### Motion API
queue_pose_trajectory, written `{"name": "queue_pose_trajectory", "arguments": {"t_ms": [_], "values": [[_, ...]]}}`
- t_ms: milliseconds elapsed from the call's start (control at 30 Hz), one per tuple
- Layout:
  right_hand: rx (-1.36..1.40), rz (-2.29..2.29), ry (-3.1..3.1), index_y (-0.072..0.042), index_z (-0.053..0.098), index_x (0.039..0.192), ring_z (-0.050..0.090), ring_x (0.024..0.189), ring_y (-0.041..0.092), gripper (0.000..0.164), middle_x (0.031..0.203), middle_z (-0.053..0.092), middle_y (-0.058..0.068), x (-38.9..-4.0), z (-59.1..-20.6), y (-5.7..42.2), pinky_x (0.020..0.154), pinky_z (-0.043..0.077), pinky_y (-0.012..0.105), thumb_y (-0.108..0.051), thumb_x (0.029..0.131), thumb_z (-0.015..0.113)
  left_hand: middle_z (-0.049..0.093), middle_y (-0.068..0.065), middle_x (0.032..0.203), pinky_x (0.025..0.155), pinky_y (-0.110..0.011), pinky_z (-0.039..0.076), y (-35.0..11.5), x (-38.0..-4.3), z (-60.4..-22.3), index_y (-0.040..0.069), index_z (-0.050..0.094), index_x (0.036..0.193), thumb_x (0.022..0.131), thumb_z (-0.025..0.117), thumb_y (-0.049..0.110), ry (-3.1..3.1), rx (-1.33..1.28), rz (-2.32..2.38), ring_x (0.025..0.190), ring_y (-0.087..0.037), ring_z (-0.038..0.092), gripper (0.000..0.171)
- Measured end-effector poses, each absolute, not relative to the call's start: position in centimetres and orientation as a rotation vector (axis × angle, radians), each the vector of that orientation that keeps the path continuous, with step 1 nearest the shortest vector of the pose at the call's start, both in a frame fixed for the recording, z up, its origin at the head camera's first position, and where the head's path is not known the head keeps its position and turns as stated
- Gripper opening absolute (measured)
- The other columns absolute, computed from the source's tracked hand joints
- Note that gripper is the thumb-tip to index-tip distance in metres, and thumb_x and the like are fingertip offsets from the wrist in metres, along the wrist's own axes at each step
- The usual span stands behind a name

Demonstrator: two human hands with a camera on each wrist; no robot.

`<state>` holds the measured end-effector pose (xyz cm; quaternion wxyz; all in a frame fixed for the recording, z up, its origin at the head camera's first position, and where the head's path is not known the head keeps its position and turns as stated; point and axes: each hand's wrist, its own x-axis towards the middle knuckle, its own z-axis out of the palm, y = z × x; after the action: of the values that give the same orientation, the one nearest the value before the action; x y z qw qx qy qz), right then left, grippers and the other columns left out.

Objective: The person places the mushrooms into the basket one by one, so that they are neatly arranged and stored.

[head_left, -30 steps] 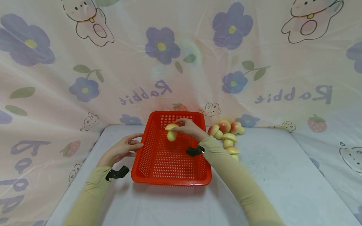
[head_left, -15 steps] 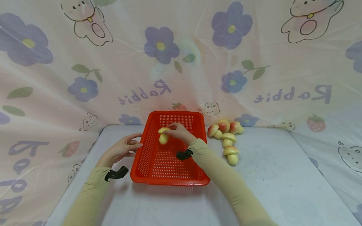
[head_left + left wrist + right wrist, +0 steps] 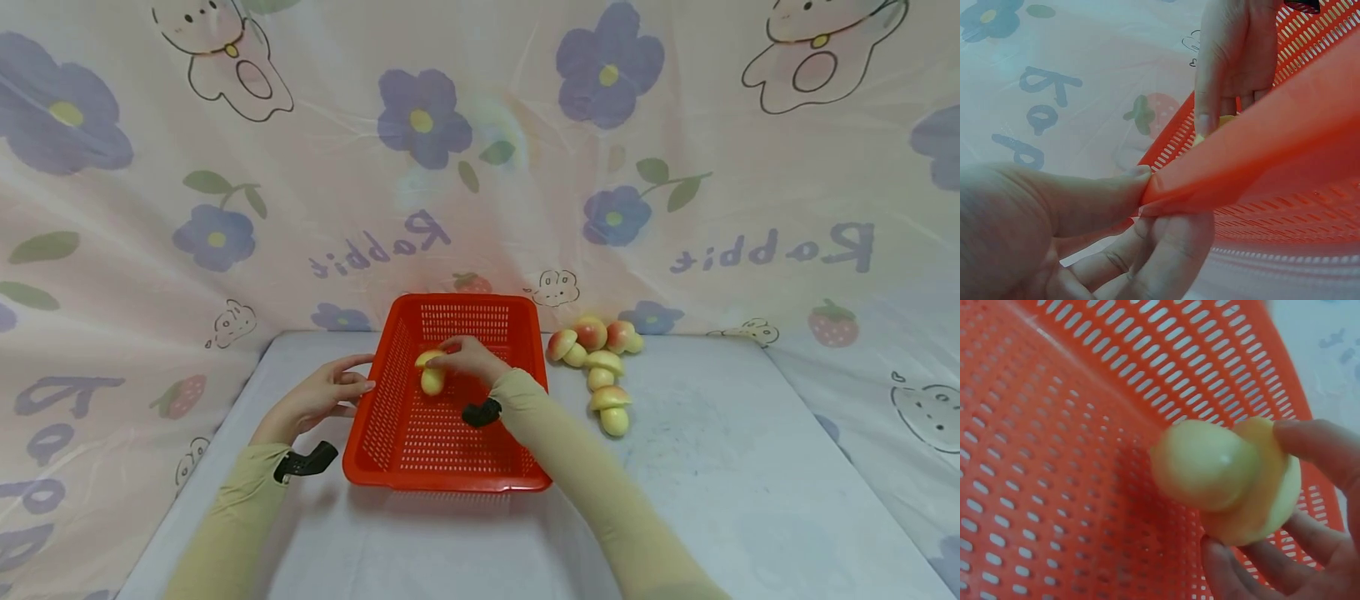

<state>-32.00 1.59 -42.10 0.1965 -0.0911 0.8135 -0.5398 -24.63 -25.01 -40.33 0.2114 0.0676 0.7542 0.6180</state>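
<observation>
A red perforated plastic basket (image 3: 450,481) stands on the table. My left hand (image 3: 315,398) grips its left rim; in the left wrist view, the thumb lies on top of the rim (image 3: 1254,153) with fingers beneath. Inside the basket, my right hand (image 3: 476,362) holds a yellow toy mushroom (image 3: 432,382) by its cap. The right wrist view shows thumb and fingers around the cap, the rounded stem (image 3: 1200,464) pointing away from the palm, near the basket's perforated wall. Whether the stem touches the basket floor I cannot tell.
Right of the basket lie several more toy mushrooms (image 3: 615,421), yellow with some reddish caps, in a loose cluster. A white cloth covers the table (image 3: 712,483). Behind it hangs a printed curtain (image 3: 510,217) with flowers and rabbits.
My right hand has carried the mushroom leftward and lower inside the basket, toward its left side. My left hand keeps its hold on the rim.
</observation>
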Motion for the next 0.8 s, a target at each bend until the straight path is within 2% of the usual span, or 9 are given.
{"name": "queue_pose_trajectory", "arguments": {"t_ms": [400,800], "values": [[-0.313,-1.387,2.348,-0.004,0.061,0.113,0.055,0.097,0.021,0.04,0.11,0.059,0.006,-31.4,-42.8,0.4,0.088,0.047,0.036,-0.028,0.084,0.075,0.06,-0.018,0.102,0.074,-0.04,0.056,-25.0,-24.6,-40.3,0.006,0.022,0.15,0.096,0.06,0.015,2.108,0.197,1.706,0.085,-0.024,0.066,0.067],[-0.228,-1.464,2.349,-0.001,0.057,0.119,0.054,0.101,0.025,0.046,0.118,0.056,0.012,-31.5,-42.5,0.1,0.091,0.046,0.038,-0.025,0.085,0.074,0.061,-0.017,0.101,0.072,-0.039,0.057,-25.1,-24.7,-40.3,0.006,0.022,0.15,0.096,0.06,0.015,2.113,0.193,1.693,0.082,-0.023,0.066,0.067]]}}
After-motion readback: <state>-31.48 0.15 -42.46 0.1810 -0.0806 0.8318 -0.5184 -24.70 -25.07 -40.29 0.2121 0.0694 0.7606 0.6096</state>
